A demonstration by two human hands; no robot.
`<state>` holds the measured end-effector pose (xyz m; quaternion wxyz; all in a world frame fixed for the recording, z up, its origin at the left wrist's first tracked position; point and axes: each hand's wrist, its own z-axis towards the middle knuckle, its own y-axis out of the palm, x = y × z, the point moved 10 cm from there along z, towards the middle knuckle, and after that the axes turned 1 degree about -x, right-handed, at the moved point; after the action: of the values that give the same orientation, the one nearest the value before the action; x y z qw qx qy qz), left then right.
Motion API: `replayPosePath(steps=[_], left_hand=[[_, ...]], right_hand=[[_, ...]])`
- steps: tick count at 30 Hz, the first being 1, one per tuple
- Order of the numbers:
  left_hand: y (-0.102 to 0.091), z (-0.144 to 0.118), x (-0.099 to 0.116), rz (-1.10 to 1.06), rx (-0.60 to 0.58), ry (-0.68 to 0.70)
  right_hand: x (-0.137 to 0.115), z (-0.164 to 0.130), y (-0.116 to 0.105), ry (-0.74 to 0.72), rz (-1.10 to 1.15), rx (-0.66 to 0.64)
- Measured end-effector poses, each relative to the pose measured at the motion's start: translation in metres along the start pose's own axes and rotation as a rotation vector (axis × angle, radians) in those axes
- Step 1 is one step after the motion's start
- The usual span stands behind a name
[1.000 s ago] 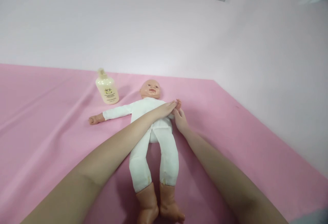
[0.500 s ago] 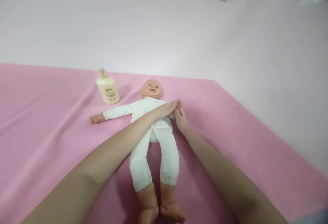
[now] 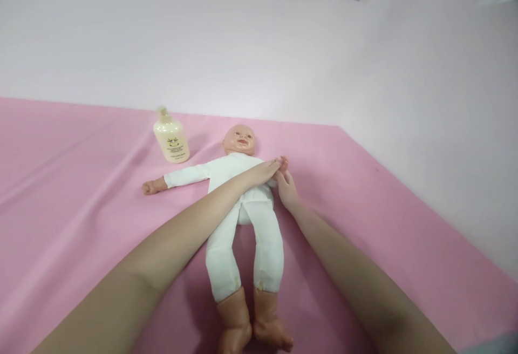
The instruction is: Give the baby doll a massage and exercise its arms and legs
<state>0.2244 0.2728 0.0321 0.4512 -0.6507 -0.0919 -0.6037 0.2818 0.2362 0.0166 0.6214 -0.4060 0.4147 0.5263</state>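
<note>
A baby doll point(image 3: 267, 235) lies on its back, with a white cloth body and bare plastic head, hands and feet. My left arm crosses its belly, and my left hand point(image 3: 267, 172) rests over the doll's forearm and wrist on the right side of the picture. From the outer side, my right hand point(image 3: 287, 189) grips the same small arm, thumb and fingers close against it. Between my two hands the doll's hand point(image 3: 284, 164) pokes out at the top. Most of that arm is covered by my fingers. The doll's other arm point(image 3: 186, 175) stretches out to the left.
A pale yellow lotion bottle point(image 3: 172, 141) with a printed label stands to the left of the doll's head. Under everything is a pink cloth point(image 3: 101, 224) with creases on its left side. Beyond its edge lies a white surface point(image 3: 243, 46).
Both hands stay on the doll's arm with hardly any movement. The whole view has shifted very slightly.
</note>
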Motion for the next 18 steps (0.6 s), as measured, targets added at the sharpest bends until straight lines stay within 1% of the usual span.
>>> replayPosePath(steps=[4, 8, 12, 18], left_hand=[[0.0, 0.0, 0.001, 0.014, 0.007, -0.01], [-0.001, -0.004, 0.008, 0.02, 0.007, -0.017], [0.0, -0.008, 0.013, 0.0, -0.013, -0.028], [-0.001, -0.006, 0.007, -0.009, 0.008, -0.028]], right_hand=[[0.003, 0.0, -0.001, 0.007, 0.01, -0.001], [0.001, 0.0, 0.002, 0.01, 0.01, -0.019], [0.0, -0.001, 0.003, 0.025, 0.05, -0.009], [0.002, -0.001, 0.0, 0.013, 0.067, 0.008]])
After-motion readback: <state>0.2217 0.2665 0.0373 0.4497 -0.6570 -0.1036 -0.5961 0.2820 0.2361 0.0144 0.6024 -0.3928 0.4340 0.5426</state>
